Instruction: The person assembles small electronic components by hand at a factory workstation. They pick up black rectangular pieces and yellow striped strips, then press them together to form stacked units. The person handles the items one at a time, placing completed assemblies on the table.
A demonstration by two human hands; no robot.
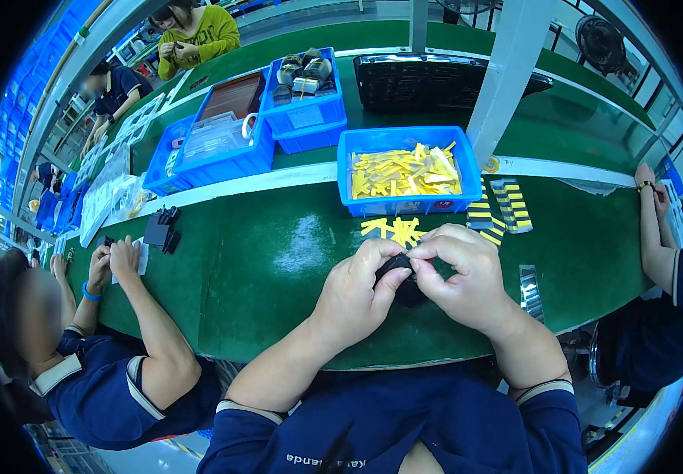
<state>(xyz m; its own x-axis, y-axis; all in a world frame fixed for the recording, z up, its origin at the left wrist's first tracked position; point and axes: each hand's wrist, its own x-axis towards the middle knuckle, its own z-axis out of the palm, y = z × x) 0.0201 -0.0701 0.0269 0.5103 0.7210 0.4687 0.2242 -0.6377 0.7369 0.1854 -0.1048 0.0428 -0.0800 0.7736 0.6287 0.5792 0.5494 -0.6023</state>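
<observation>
Small black part [399, 272] sits low-centre over the green surface [278, 261], pinched btwn both grips, long axis unclear as mostly hidden: left hand [357, 292] at its 8 o'clock, right hand [464, 272] at 3, fingers closed on it, w/ yellow strips [395, 229] at 12

We wear a dark navy short-sleeve work shirt w/ pale trim bands at both sleeve cuffs & small white lettering across the chest. Forearms bare, no gloves, no watch or rings visible.
</observation>
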